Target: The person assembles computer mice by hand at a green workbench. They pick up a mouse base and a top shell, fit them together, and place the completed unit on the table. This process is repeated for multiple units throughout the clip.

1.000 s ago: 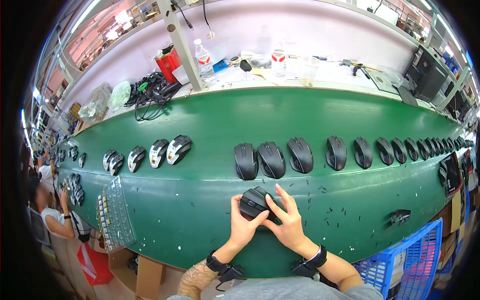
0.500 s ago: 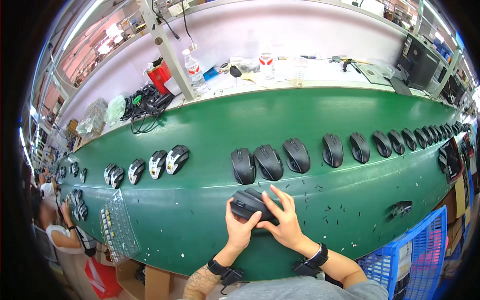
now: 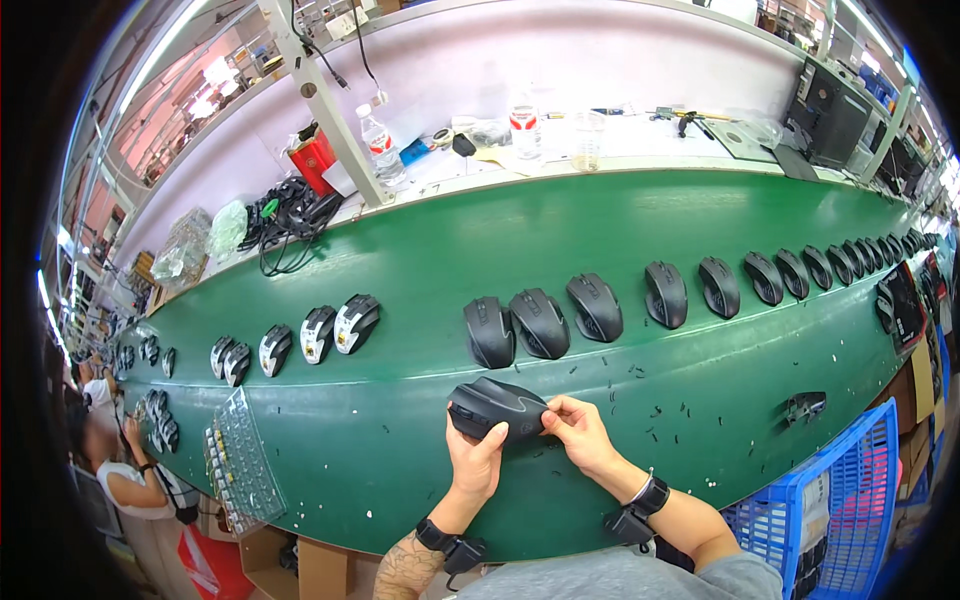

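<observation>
A black computer mouse is held sideways above the near part of the green bench. My left hand grips its left part, the thumb lying along the near side. At its right end, my right hand pinches the edge with thumb and forefinger. Anything small between those fingertips is hidden. Just beyond my hands stand several black mice, the closest being a mouse directly behind the held one. Small black strips lie scattered to the right of my hands.
Mice with white-and-black shells stand at left, near a clear plastic tray of small parts. A blue crate is at the right front edge. Bottles stand on the back shelf. At far left sits another person.
My right hand has moved from spread over the mouse's top to a pinch at its right end. The mouse has turned slightly in my left hand, showing more of its top.
</observation>
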Demonstrator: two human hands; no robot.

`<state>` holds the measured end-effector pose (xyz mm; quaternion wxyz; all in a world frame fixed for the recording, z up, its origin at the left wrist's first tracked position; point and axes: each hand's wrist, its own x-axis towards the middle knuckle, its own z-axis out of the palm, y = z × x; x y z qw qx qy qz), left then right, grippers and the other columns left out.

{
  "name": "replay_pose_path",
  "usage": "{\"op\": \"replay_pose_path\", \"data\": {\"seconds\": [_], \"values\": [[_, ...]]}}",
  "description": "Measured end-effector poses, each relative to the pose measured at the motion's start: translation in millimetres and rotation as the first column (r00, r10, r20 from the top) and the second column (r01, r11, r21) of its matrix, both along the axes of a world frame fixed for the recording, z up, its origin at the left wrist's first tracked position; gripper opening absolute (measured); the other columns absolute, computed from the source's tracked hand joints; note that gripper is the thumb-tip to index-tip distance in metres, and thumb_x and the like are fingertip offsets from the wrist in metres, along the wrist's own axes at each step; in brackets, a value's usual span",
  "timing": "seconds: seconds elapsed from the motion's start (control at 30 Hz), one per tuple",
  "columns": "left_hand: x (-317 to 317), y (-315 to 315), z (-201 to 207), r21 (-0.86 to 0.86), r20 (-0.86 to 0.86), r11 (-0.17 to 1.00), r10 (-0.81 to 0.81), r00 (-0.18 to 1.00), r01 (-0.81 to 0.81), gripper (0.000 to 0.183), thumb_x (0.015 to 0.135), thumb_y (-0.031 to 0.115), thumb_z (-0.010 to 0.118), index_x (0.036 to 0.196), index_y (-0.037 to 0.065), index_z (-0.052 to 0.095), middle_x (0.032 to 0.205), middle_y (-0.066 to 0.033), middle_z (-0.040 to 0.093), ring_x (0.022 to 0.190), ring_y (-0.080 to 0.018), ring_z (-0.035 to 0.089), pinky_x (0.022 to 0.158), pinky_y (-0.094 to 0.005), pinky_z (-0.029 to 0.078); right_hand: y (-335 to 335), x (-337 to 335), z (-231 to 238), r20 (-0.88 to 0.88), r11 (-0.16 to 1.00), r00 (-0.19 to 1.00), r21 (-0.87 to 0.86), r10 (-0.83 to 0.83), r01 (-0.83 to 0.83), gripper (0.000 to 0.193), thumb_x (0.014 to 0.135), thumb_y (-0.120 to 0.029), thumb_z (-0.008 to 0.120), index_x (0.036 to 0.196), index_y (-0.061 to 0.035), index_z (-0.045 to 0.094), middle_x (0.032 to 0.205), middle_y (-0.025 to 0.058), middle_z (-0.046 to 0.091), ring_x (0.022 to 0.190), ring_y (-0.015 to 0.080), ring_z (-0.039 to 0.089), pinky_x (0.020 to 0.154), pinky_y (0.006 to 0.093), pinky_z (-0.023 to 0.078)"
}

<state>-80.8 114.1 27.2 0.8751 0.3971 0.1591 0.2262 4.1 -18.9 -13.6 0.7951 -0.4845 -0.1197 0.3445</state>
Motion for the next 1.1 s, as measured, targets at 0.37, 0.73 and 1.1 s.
{"op": "replay_pose_path", "data": {"seconds": [0.37, 0.73, 1.1], "values": [[1, 28, 1, -0.084, -0.233, 0.994, -0.087, 0.969, 0.069, 0.043, 0.098, 0.038, 0.038, 0.107, 0.001, 0.057, 0.103, -0.0132, 0.064, 0.092, -0.0232, 0.063, 0.079, -0.0391, 0.053, -11, 21, 22, 0.136, 0.975, 0.979, -0.185, 0.153, -0.127, 0.023, 0.095, -0.023, 0.055, 0.099, -0.0013, 0.060, 0.091, 0.0003, 0.061, 0.083, 0.0082, 0.057, 0.075, 0.0245, 0.048], [-7, 20, -2, 0.032, -0.366, 0.936, -0.316, 0.875, 0.351, 0.075, 0.096, 0.056, 0.026, 0.097, -0.009, 0.063, 0.090, -0.0224, 0.068, 0.082, -0.0293, 0.068, 0.071, -0.0316, 0.053, -15, 28, 17, -0.205, 0.987, 0.974, -0.102, 0.101, -0.124, 0.036, 0.099, -0.033, 0.044, 0.105, -0.0019, 0.060, 0.095, 0.0058, 0.065, 0.083, 0.0142, 0.062, 0.075, 0.0308, 0.052], [2, 7, -9, 0.242, -0.351, 0.922, -0.206, 0.913, 0.301, 0.020, 0.090, 0.017, 0.059, 0.083, -0.001, 0.063, 0.072, -0.0120, 0.066, 0.059, -0.0147, 0.063, 0.055, -0.0233, 0.051, -21, 33, 22, 0.058, 0.949, 0.993, -0.307, 0.099, -0.077, 0.033, 0.096, -0.027, 0.052, 0.113, 0.0009, 0.058, 0.094, 0.0054, 0.065, 0.078, 0.0136, 0.062, 0.070, 0.0295, 0.051]]}}
